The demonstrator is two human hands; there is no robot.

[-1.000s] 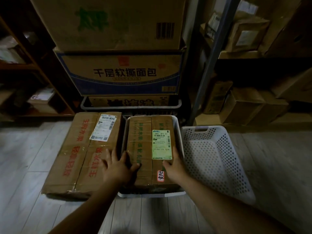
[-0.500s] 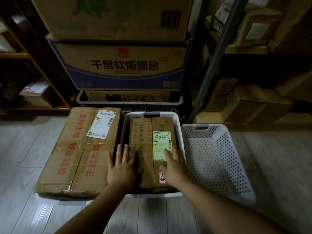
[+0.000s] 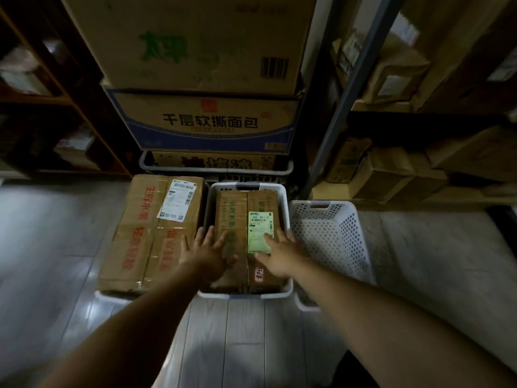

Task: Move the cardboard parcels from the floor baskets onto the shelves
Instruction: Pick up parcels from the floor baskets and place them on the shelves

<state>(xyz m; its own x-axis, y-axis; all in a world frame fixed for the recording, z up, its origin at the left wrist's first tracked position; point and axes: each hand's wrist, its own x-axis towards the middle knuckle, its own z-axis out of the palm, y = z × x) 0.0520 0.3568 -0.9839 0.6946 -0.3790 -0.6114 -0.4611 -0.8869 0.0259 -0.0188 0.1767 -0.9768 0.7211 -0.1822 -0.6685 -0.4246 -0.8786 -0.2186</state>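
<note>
A brown cardboard parcel [image 3: 240,211] with green print and a pale green label lies in a white floor basket [image 3: 285,289] at the centre. My left hand [image 3: 208,252] lies flat on the parcel's left half with fingers spread. On its right half rests my right hand [image 3: 279,254], fingers straight, partly over the label. A larger parcel [image 3: 148,228] with red print and a white label covers another basket to the left. Metal shelves [image 3: 414,106] holding boxes stand at the right.
A white perforated basket [image 3: 333,236] stands tilted right of the centre one. Behind, big cartons [image 3: 207,124] are stacked on a basket. Wooden shelves [image 3: 42,99] fill the left. A grey upright post [image 3: 344,99] rises at the shelf corner. Grey plank floor lies around me.
Both hands have slid farther up the centre parcel's top, from its near end toward the label. The view has pulled back and tilted up slightly.
</note>
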